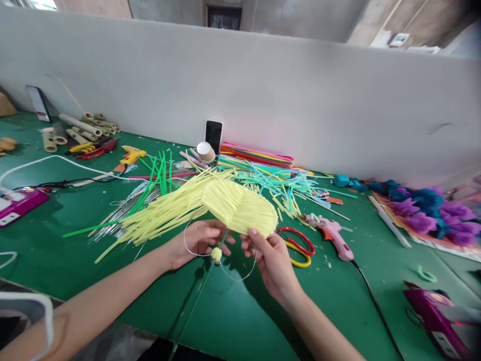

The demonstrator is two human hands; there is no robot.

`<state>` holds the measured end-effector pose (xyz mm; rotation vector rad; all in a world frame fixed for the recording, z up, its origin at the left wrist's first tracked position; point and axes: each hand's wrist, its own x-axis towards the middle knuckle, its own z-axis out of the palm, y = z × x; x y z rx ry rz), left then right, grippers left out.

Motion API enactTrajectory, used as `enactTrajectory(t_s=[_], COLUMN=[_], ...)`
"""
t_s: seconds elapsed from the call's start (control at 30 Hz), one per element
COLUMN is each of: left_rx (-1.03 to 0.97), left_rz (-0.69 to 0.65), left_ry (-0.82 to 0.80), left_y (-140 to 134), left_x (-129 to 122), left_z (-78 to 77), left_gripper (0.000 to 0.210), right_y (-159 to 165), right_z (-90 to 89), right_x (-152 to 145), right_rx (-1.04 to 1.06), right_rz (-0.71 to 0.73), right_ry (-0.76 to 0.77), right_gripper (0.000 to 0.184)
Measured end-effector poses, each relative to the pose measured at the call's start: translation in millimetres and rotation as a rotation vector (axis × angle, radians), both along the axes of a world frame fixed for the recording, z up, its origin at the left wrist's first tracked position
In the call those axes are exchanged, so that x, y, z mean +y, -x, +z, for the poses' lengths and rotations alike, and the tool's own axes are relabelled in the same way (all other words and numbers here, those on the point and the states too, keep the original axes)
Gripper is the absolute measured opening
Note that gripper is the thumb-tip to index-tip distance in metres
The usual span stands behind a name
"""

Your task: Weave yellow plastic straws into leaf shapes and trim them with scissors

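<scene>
A pale yellow, heart-like leaf of pipe cleaners [240,208] is raised over the table on a thin green stem [201,291]. My right hand [268,253] pinches its lower right edge between thumb and fingers. My left hand [201,238] is by the stem just under the leaf, its fingers apart; the stem crosses in front of them, and I cannot tell whether they touch it. Lower on the stem sits a small yellow ball [216,254], with a thin curved wire [236,279] on either side.
Yellow pipe cleaners [158,215] lie left of the leaf. Scissors [300,245] and a pink glue gun [338,238] lie to the right, its cord running forward. Purple and blue fuzzy flowers [432,210] are far right. A phone [214,135] leans on the partition [240,85].
</scene>
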<state>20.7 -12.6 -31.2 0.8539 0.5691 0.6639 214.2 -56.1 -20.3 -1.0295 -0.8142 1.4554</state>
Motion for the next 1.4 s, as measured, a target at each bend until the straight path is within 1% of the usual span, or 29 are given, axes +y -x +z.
enactTrajectory(t_s=[0.07,0.17,0.3,0.43,0.5,0.67,0.77,0.9,0.97,1.17,1.4], left_rx=[0.119,0.21,0.268,0.373,0.418,0.496,0.504,0.456,0.426,0.371,0.347], left_rz=[0.009,0.1,0.21,0.255,0.264,0.268,0.266,0.262,0.261,0.206,0.209], left_ry=[-0.13,-0.267,-0.308,-0.347,-0.374,-0.416,-0.427,-0.403,-0.396,-0.369,-0.329], left_y=[-6.2,-12.6,-14.9,-14.9,-14.9,-13.9,-13.4,-12.9,-12.3,-9.8,-10.6], left_x=[-4.2,-8.0,-9.0,-11.5,-13.0,-14.2,-13.4,-11.9,-10.7,-8.3,-10.2], left_z=[-5.0,-8.4,-2.9,4.5,4.6,-0.4,-0.8,-0.6,-2.8,-9.6,-3.5], left_gripper=[0.03,0.032,0.028,0.02,0.018,0.016,0.014,0.015,0.017,0.021,0.018], right_y=[0.1,2.0,5.9,10.5,12.5,15.0,14.3,11.9,11.0,11.6,10.6], right_z=[-2.6,-6.4,-9.2,-9.5,-9.4,-9.0,-8.6,-10.5,-13.0,-18.6,-17.6], right_x=[-0.1,-1.1,-2.3,-3.2,-3.7,-4.5,-4.7,-5.0,-5.2,-5.4,-4.6], right_rx=[-0.034,-0.079,-0.125,-0.167,-0.183,-0.195,-0.164,-0.049,-0.024,-0.048,-0.091], right_rz=[0.033,0.083,0.084,0.097,0.104,0.105,0.136,0.195,0.219,0.228,0.281], right_ry=[-0.01,-0.026,-0.003,0.042,0.046,0.038,0.031,0.038,0.039,0.026,-0.002], right_gripper=[0.027,0.029,0.03,0.03,0.028,0.021,0.015,0.016,0.017,0.021,0.021])
